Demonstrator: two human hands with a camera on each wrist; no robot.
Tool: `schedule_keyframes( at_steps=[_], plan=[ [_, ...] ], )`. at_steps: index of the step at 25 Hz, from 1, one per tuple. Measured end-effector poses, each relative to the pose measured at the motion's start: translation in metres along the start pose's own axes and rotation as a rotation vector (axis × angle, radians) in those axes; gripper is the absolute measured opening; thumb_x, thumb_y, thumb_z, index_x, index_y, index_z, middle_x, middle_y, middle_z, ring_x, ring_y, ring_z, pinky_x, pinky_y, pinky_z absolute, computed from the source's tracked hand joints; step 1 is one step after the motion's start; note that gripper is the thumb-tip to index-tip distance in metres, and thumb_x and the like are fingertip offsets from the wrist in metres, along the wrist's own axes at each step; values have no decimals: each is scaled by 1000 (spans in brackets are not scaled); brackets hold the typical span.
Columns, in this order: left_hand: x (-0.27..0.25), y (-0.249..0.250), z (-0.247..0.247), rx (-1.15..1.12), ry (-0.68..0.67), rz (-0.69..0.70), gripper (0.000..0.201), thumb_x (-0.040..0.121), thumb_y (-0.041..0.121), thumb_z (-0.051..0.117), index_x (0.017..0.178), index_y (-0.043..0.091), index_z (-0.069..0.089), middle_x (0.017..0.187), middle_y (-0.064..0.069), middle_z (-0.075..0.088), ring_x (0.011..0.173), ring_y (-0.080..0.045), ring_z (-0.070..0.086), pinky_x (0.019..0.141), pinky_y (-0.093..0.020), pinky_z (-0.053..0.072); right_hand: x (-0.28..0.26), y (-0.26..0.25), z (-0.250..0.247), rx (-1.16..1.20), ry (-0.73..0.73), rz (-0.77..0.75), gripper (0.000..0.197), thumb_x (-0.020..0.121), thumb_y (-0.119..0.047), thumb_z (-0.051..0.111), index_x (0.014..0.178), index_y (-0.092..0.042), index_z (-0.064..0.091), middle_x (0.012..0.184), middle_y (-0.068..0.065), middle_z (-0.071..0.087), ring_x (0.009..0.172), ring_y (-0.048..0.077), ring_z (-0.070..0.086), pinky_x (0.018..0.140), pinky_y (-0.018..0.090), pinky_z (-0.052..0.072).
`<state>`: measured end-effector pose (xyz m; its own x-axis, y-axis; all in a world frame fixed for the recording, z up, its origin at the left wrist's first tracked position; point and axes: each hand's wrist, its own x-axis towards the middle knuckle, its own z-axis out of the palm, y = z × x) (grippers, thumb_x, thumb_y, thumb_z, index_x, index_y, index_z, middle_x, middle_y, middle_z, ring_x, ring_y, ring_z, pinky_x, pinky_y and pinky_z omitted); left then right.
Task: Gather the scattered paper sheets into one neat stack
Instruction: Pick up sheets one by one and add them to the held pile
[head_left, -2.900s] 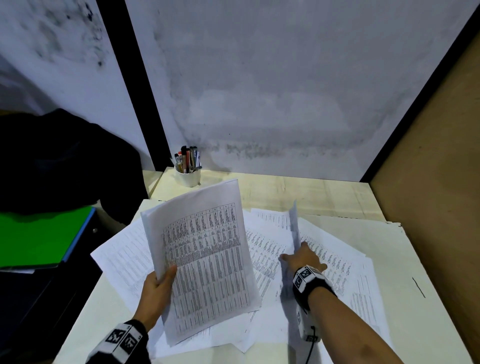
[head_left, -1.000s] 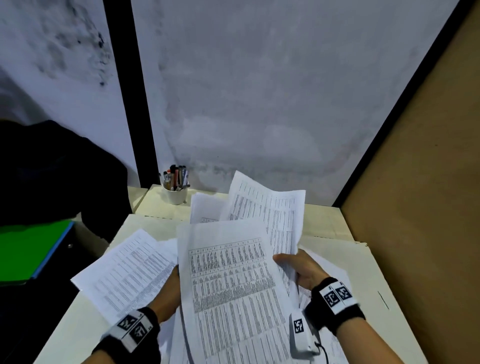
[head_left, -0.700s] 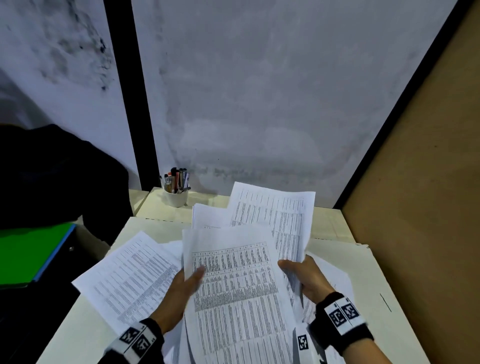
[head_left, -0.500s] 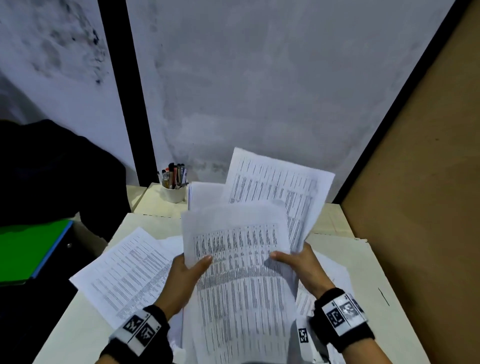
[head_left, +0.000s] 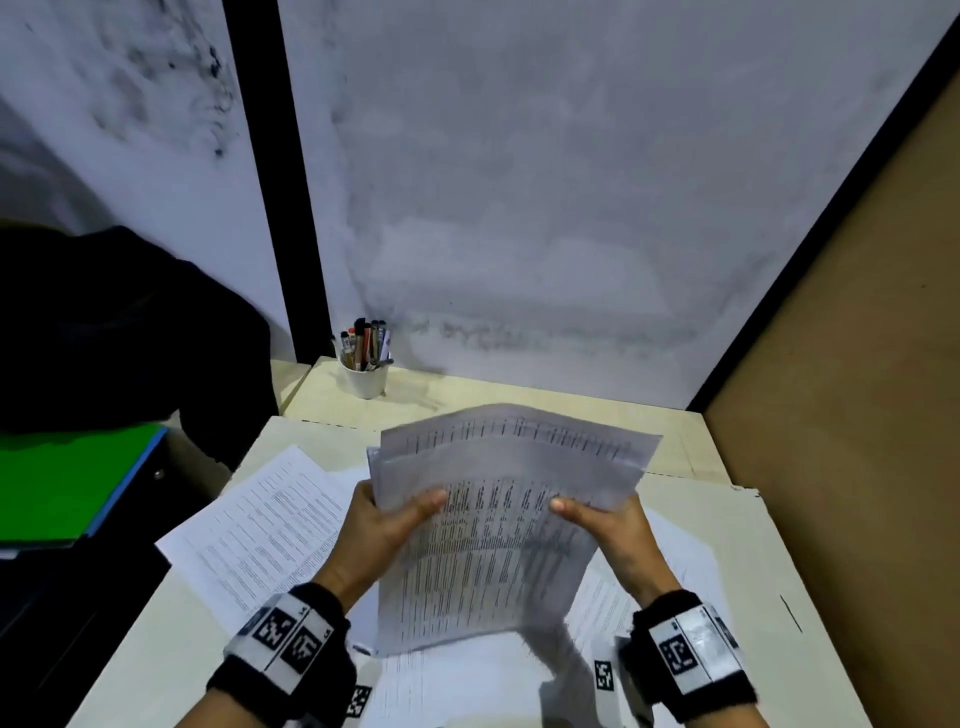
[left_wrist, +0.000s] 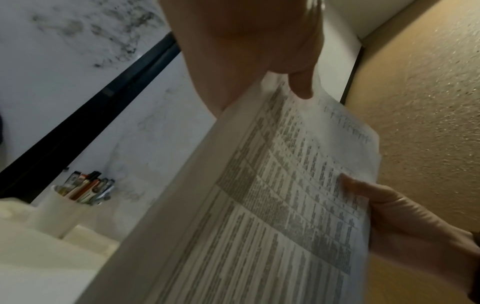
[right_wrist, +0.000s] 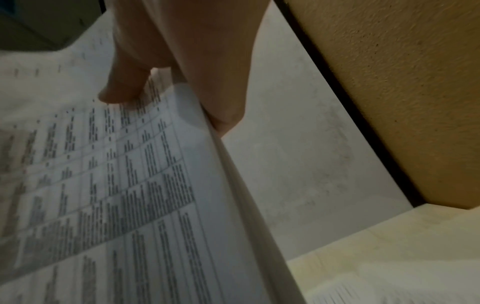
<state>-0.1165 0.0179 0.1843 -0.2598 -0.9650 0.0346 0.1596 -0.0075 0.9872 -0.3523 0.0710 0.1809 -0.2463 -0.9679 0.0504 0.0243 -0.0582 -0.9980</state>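
Note:
A bundle of printed sheets (head_left: 493, 540) is held up above the desk, its top edges uneven and curling away from me. My left hand (head_left: 387, 525) grips its left edge, thumb on the printed face. My right hand (head_left: 605, 525) grips the right edge the same way. The left wrist view shows the bundle (left_wrist: 272, 205) edge-on with my left thumb (left_wrist: 301, 86) on top. In the right wrist view the bundle (right_wrist: 124, 185) fills the left side, my right thumb (right_wrist: 122, 90) pressed on it. More sheets lie loose on the desk: one at the left (head_left: 260, 535), others under my arms (head_left: 467, 680).
A white cup of pens (head_left: 363, 371) stands at the desk's back left corner. A brown board wall (head_left: 857, 415) closes the right side. Left of the desk (head_left: 743, 571) lie a green folder (head_left: 62, 483) and dark cloth (head_left: 114, 332).
My right hand brought its lifted sheets onto the bundle in my left hand. Both hands now hold one bundle, whose top has tipped down and away from me.

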Motion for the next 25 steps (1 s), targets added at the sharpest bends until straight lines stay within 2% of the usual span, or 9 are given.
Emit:
schedule_keyframes(
  at_steps=[2, 4, 9, 11, 14, 16, 19, 22, 25],
  plan=[
    [6, 10, -3, 0, -22, 75, 71, 26, 67, 80, 81, 24, 66, 73, 12, 76, 72, -4, 71, 59, -16, 56, 4, -13, 3, 23, -65, -61, 29, 62, -12, 82, 87, -20, 69, 79, -8, 76, 80, 8, 72, 68, 19, 56],
    [12, 14, -7, 25, -56, 145, 61, 37, 64, 80, 85, 27, 71, 84, 15, 76, 82, -4, 70, 68, -17, 56, 8, -19, 7, 5, -115, -97, 39, 53, -25, 83, 90, -17, 72, 81, -9, 76, 80, 7, 72, 67, 19, 55],
    [22, 18, -5, 49, -66, 162, 71, 44, 79, 65, 91, 26, 68, 82, 15, 74, 72, -4, 67, 60, -18, 53, 20, -26, 18, 82, 48, -129, 35, 56, -53, 62, 76, -27, 75, 76, -12, 74, 69, -1, 66, 60, 12, 50],
    [28, 19, -3, 56, -27, 192, 71, 53, 81, 55, 93, 23, 66, 81, 14, 74, 70, -4, 66, 60, -18, 53, 25, -31, 22, 93, 110, -148, 31, 66, -51, 52, 69, -31, 76, 74, -12, 74, 69, -1, 65, 61, 10, 49],
    [37, 21, 0, 46, 37, 197, 37, 67, 53, 50, 88, 30, 69, 81, 12, 75, 77, -6, 66, 66, -18, 50, 32, -28, 23, 50, 149, -151, 23, 72, -31, 54, 61, -27, 74, 70, -14, 72, 70, -1, 62, 64, 9, 47],
    [39, 21, 1, 70, 27, 184, 30, 66, 45, 48, 84, 37, 71, 84, 8, 74, 83, -11, 65, 68, -20, 50, 35, -26, 24, 22, 157, -144, 21, 72, -25, 53, 63, -23, 72, 69, -14, 71, 71, 0, 61, 65, 9, 45],
    [41, 21, -2, 50, -11, 183, 33, 66, 45, 49, 90, 33, 68, 84, 10, 75, 82, -9, 66, 68, -19, 52, 34, -27, 23, 33, 136, -173, 22, 68, -35, 55, 71, -18, 69, 72, -15, 70, 71, -5, 60, 65, 5, 44],
    [39, 13, -8, 24, -38, 141, 39, 61, 49, 61, 92, 26, 67, 81, 11, 75, 75, -6, 67, 64, -19, 55, 30, -18, 13, 53, -20, -93, 44, 55, -44, 65, 91, -19, 65, 79, -12, 69, 69, -2, 64, 62, 12, 50],
    [35, -26, -19, 132, -27, -107, 74, 39, 74, 71, 88, 19, 67, 84, 1, 75, 79, -11, 72, 74, -33, 60, 24, 19, 8, -90, -96, 179, 53, 55, -37, 84, 102, -27, 61, 92, -10, 73, 88, 4, 69, 87, 32, 55]
  ],
)
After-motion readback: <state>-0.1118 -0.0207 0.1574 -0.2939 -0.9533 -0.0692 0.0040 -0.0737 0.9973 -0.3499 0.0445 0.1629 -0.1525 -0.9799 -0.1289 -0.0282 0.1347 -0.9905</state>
